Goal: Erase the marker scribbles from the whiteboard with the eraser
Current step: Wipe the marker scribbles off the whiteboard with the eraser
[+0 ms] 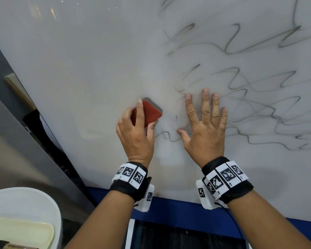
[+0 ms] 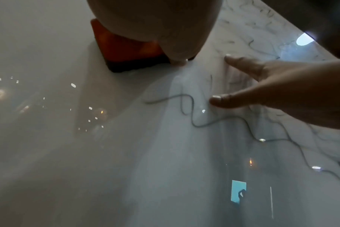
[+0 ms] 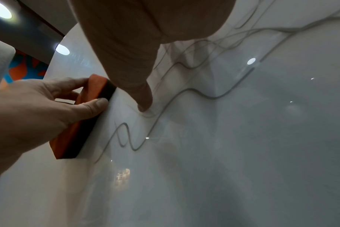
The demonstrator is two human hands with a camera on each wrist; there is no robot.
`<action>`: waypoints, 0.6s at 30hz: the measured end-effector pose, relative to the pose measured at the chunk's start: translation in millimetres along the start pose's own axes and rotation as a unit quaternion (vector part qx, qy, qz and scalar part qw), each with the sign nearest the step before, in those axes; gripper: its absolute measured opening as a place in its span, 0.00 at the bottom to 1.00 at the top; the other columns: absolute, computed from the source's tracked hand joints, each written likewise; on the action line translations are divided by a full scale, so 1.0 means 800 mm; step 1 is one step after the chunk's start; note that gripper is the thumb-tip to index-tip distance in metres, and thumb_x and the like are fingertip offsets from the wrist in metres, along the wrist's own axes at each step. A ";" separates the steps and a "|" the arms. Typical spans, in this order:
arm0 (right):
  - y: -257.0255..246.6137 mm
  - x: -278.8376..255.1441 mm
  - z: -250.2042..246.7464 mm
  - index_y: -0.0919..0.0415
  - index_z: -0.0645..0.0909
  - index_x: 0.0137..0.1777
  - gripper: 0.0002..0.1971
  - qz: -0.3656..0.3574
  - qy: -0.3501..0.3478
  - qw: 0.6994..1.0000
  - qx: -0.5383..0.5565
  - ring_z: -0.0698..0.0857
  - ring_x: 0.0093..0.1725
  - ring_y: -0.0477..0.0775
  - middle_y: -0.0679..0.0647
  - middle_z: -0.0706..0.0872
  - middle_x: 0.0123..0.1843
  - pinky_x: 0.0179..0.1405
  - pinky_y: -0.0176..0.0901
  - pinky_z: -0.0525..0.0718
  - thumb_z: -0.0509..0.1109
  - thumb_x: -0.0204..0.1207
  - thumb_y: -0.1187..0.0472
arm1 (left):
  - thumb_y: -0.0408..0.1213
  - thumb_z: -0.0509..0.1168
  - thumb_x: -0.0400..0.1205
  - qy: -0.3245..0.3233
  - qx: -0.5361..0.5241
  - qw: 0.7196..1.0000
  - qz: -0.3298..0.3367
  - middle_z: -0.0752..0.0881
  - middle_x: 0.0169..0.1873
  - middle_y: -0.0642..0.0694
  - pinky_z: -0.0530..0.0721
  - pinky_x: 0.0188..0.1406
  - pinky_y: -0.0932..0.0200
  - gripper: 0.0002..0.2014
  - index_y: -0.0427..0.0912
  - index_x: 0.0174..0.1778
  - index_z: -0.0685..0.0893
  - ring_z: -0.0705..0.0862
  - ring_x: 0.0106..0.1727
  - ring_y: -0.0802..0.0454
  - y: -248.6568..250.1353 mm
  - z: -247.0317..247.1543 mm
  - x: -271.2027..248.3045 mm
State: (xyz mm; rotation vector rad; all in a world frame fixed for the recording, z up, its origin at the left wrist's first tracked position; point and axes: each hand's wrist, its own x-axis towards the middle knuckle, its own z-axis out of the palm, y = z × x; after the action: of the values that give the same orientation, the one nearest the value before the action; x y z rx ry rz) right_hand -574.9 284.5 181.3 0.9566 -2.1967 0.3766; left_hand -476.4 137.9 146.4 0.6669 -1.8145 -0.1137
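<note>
Erasing under way: the left hand (image 1: 135,133), its grip clamped on the eraser (image 1: 150,113), presses it to the whiteboard (image 1: 79,69) while the right hand (image 1: 205,130), fingers apart, lies flat on it; next, sweep toward the right edge across the remaining scribbles (image 1: 258,108).

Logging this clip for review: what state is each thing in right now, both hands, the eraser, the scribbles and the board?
left hand: grips the eraser.
eraser: pressed flat to the board.
right hand: fingers spread, flat on the board.
marker scribbles: still cover the right side.
whiteboard: left part wiped.
</note>
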 end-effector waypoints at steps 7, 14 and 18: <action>-0.001 -0.003 -0.001 0.48 0.47 0.88 0.53 0.005 -0.005 1.000 0.014 0.34 0.86 0.58 0.54 0.36 0.88 0.84 0.68 0.45 0.78 0.70 0.48 | 0.45 0.73 0.79 -0.064 0.046 0.981 0.176 0.74 0.63 0.43 0.75 0.66 0.37 0.31 0.50 0.78 0.72 0.75 0.61 0.41 -0.019 0.003 -0.031; 0.001 -0.006 -0.004 0.48 0.49 0.88 0.51 0.004 0.001 1.000 0.021 0.34 0.86 0.55 0.55 0.41 0.89 0.84 0.68 0.47 0.77 0.70 0.51 | 0.44 0.75 0.77 0.002 -0.070 0.984 -0.162 0.75 0.64 0.36 0.77 0.66 0.40 0.36 0.41 0.80 0.70 0.74 0.63 0.39 0.010 0.011 -0.030; 0.002 -0.007 -0.004 0.48 0.48 0.88 0.51 0.000 -0.003 1.000 0.029 0.34 0.86 0.55 0.55 0.39 0.88 0.84 0.68 0.48 0.75 0.70 0.54 | 0.48 0.72 0.76 -0.040 -0.082 0.983 -0.159 0.75 0.62 0.37 0.81 0.62 0.39 0.35 0.42 0.78 0.69 0.74 0.62 0.41 0.047 0.021 -0.060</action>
State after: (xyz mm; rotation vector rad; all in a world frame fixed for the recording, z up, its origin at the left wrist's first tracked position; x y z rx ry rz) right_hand -572.2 289.9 179.5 0.9909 -2.2023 0.4399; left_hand -496.6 188.8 114.7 0.8385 -1.7404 -0.5051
